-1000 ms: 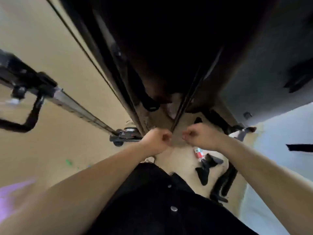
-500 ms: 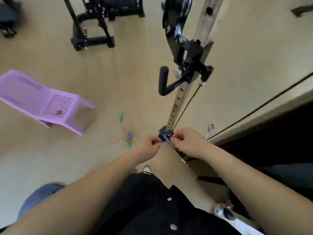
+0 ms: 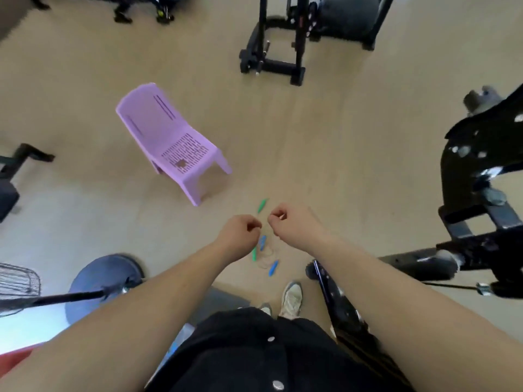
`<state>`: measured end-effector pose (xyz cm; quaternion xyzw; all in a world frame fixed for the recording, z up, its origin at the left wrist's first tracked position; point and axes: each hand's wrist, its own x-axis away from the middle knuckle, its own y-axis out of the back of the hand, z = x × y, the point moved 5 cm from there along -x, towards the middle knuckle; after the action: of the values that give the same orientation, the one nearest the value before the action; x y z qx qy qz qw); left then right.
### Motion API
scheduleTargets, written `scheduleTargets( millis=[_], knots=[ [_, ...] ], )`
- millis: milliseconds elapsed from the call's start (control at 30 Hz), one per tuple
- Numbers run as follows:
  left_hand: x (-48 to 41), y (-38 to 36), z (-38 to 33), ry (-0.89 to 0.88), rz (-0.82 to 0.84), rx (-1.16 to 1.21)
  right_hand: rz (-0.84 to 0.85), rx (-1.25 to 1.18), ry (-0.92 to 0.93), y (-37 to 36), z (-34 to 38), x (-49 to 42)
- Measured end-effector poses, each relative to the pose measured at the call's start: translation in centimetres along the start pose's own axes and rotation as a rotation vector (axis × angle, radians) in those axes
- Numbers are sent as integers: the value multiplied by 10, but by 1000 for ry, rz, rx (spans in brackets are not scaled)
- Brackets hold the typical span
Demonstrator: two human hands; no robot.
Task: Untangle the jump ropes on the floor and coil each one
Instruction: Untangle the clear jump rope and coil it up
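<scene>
Tangled jump ropes lie on the tan floor just ahead of my feet: thin pale cords [image 3: 267, 253] in loose loops, two green handles [image 3: 262, 205] [image 3: 254, 254] and two blue handles [image 3: 262, 241] [image 3: 273, 267]. My left hand [image 3: 240, 234] and my right hand [image 3: 291, 222] hover above the tangle, held out in front of me, close together, fingers curled into loose fists. Nothing shows in either hand. Part of the cords is hidden behind my hands.
A purple plastic chair [image 3: 169, 140] stands to the left beyond the ropes. Black gym machines stand at the back [image 3: 271, 60] and at the right [image 3: 481, 171]. A fan with a round blue-grey base [image 3: 104, 278] is at my lower left. My white shoes [image 3: 291, 298] are below the ropes.
My view has swung left from a dark machine frame to the open floor. The ropes and the chair have come toward the centre. My hands stay together in front of me.
</scene>
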<state>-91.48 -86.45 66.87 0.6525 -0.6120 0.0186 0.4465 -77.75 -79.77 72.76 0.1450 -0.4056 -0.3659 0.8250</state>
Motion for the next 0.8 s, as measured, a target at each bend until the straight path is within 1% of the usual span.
scheduleTargets(
  millis=[167, 300, 400, 533, 667, 800],
  knots=[
    [-48, 43, -19, 14, -114, 54, -29, -47, -15, 34, 20, -67],
    [-88, 77, -40, 24, -114, 75, -25, -92, -63, 59, 31, -101],
    [-136, 101, -61, -26, -93, -5, -72, -135, -92, 78, 36, -133],
    [-215, 123, -106, -150, 8, -178, -171, -197, -174, 108, 34, -184],
    [-297, 127, -158, -355, 162, -347, -314, -322, -311, 133, 22, -231],
    [-326, 118, -193, -560, 379, -522, -493, -427, -500, 138, 11, -222]
  ],
)
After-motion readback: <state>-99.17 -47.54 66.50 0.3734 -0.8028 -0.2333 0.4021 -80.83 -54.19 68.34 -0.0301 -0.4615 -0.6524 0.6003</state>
